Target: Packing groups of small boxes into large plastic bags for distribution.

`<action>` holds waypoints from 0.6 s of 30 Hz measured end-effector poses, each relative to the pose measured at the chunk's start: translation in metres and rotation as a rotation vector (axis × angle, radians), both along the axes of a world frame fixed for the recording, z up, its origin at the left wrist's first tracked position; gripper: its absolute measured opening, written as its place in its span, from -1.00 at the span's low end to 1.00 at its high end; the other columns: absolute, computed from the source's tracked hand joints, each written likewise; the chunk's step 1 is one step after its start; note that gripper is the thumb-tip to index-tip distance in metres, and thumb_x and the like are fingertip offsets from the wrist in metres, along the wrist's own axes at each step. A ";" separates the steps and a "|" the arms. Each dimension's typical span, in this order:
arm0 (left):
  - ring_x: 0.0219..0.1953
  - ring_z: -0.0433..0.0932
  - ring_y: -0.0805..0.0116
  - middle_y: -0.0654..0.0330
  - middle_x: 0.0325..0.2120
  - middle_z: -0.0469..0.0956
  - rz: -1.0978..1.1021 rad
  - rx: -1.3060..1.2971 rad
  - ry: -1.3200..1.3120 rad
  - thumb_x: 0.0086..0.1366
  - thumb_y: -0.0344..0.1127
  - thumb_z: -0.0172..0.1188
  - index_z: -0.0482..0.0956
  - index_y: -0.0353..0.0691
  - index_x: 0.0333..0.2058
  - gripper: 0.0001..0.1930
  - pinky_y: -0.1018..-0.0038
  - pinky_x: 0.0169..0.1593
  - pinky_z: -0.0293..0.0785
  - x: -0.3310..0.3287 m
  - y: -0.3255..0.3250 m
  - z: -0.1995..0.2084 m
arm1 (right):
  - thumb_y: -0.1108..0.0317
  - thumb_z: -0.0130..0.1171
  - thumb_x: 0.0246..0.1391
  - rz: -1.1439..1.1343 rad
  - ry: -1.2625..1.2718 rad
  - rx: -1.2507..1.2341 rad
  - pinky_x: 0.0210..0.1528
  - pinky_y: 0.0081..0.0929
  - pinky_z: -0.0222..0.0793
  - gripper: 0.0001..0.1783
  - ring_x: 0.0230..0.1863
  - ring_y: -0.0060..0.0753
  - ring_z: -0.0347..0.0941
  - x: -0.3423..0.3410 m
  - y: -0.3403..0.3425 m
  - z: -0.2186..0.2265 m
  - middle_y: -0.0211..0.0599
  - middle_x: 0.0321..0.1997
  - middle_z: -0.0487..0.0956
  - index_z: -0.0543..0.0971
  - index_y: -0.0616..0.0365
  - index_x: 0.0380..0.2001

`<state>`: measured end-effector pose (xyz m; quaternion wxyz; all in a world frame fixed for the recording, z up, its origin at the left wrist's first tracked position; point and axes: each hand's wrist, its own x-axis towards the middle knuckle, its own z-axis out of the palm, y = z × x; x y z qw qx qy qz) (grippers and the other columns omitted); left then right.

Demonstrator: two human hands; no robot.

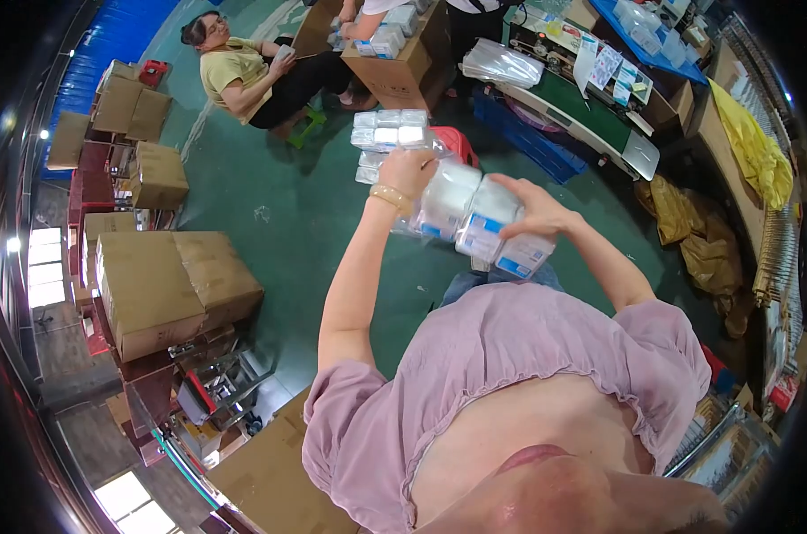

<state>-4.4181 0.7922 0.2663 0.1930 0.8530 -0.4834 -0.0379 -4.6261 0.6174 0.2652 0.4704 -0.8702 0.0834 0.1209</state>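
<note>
A clear-plastic-wrapped bundle of boxy white, blue-labelled packs [485,224] is sitting between this person's left hand [409,173], which is clenching its left end, and right hand [540,210], which is clasping its right side, fingers spread.

Plastic-wrapped packs [483,233] between left hand [408,173] and right hand [539,212], above green floor [283,294].

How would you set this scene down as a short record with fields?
Left hand: appears closed on clear plastic
Right hand: gripping wrapped packs with blue-and-white labels
Just beyond left hand: stacked white packs
Co-worker: seated, holding a small object
Left side: cardboard boxes
Right side: green-topped bench, yellow sheet
</note>
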 end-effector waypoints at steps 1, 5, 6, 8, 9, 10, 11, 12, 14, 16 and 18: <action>-0.49 0.53 0.07 0.06 -0.56 0.55 0.000 0.001 0.002 0.06 -0.23 0.11 0.63 -0.13 -0.42 -0.82 0.29 -0.36 0.47 -0.003 0.006 -0.001 | 0.16 0.34 -0.47 0.000 0.002 0.001 0.16 -0.33 0.12 0.06 0.09 -0.05 0.23 -0.001 -0.006 -0.006 -0.03 0.06 0.31 0.11 -0.02 0.22; -0.54 0.53 0.07 0.05 -0.59 0.53 0.063 -0.178 0.103 0.05 -0.29 0.13 0.62 -0.15 -0.41 -0.85 0.32 -0.45 0.44 -0.012 0.008 -0.002 | 0.30 0.33 -0.40 -0.234 0.060 0.420 0.17 -0.48 0.08 -0.01 0.12 -0.27 0.23 -0.001 -0.011 -0.014 -0.14 0.12 0.31 0.14 0.02 0.21; -0.56 0.53 0.08 0.04 -0.60 0.53 0.129 -0.233 0.091 0.05 -0.31 0.14 0.62 -0.16 -0.41 -0.86 0.33 -0.47 0.43 -0.015 0.003 -0.001 | 0.28 0.34 -0.42 -0.205 0.051 0.371 0.17 -0.46 0.09 0.01 0.12 -0.23 0.23 -0.001 -0.007 -0.011 -0.10 0.11 0.31 0.14 0.02 0.22; -0.57 0.53 0.07 0.04 -0.61 0.53 0.120 -0.244 0.052 0.06 -0.32 0.11 0.60 -0.16 -0.45 -0.88 0.31 -0.48 0.43 -0.020 -0.006 0.000 | 0.25 0.35 -0.44 -0.178 0.039 0.320 0.17 -0.43 0.09 0.03 0.12 -0.20 0.24 0.001 0.001 -0.007 -0.06 0.11 0.31 0.13 0.02 0.22; -0.58 0.53 0.07 0.03 -0.63 0.52 0.113 -0.254 0.013 0.07 -0.32 0.09 0.59 -0.16 -0.49 -0.88 0.29 -0.48 0.44 -0.024 -0.012 0.001 | 0.21 0.36 -0.45 -0.144 0.056 0.204 0.18 -0.39 0.09 0.04 0.11 -0.14 0.24 0.002 0.006 -0.005 -0.02 0.08 0.31 0.13 0.02 0.22; -0.58 0.53 0.07 0.03 -0.63 0.52 0.109 -0.256 0.011 0.07 -0.32 0.09 0.59 -0.16 -0.49 -0.88 0.29 -0.48 0.44 -0.031 -0.018 0.001 | 0.17 0.37 -0.47 -0.110 0.073 0.088 0.18 -0.35 0.10 0.06 0.10 -0.08 0.24 0.003 0.011 -0.003 0.02 0.06 0.32 0.13 0.02 0.22; -0.58 0.53 0.07 0.04 -0.66 0.51 0.071 -0.069 -0.096 0.07 -0.34 0.07 0.55 -0.16 -0.52 -0.90 0.27 -0.49 0.44 -0.042 -0.022 0.001 | 0.11 0.37 -0.50 -0.097 0.063 0.080 0.17 -0.28 0.10 0.11 0.07 0.02 0.24 0.004 0.015 -0.002 0.08 0.00 0.32 0.08 -0.01 0.23; -0.58 0.54 0.06 0.04 -0.68 0.50 0.033 0.118 -0.204 0.07 -0.35 0.04 0.52 -0.15 -0.54 -0.90 0.25 -0.49 0.45 -0.052 -0.027 0.001 | 0.11 0.37 -0.50 -0.098 0.060 0.078 0.17 -0.28 0.10 0.11 0.07 0.02 0.24 0.004 0.020 -0.002 0.08 0.00 0.32 0.08 -0.01 0.23; -0.58 0.54 0.04 0.05 -0.69 0.50 -0.047 0.108 -0.214 0.07 -0.36 0.01 0.46 -0.12 -0.55 -0.92 0.21 -0.50 0.46 -0.058 -0.032 -0.011 | 0.10 0.36 -0.49 -0.182 -0.025 0.109 0.16 -0.28 0.11 0.14 0.06 0.04 0.24 0.005 0.026 -0.005 0.06 -0.02 0.33 0.04 -0.04 0.25; -0.55 0.55 0.05 0.05 -0.66 0.51 0.052 0.168 -0.197 0.06 -0.35 0.02 0.47 -0.13 -0.50 -0.94 0.24 -0.49 0.46 -0.057 -0.037 -0.009 | 0.10 0.37 -0.50 -0.173 -0.012 0.035 0.16 -0.29 0.12 0.15 0.06 0.03 0.24 0.002 0.029 0.001 0.07 -0.01 0.33 0.02 -0.04 0.25; -0.50 0.56 0.06 0.06 -0.65 0.53 0.187 0.133 -0.236 0.07 -0.30 0.05 0.53 -0.16 -0.51 -0.88 0.27 -0.44 0.47 -0.033 -0.035 0.010 | 0.10 0.37 -0.51 -0.189 0.013 -0.029 0.15 -0.29 0.12 0.17 0.07 0.02 0.24 -0.004 0.026 0.005 0.08 0.00 0.32 0.00 -0.03 0.25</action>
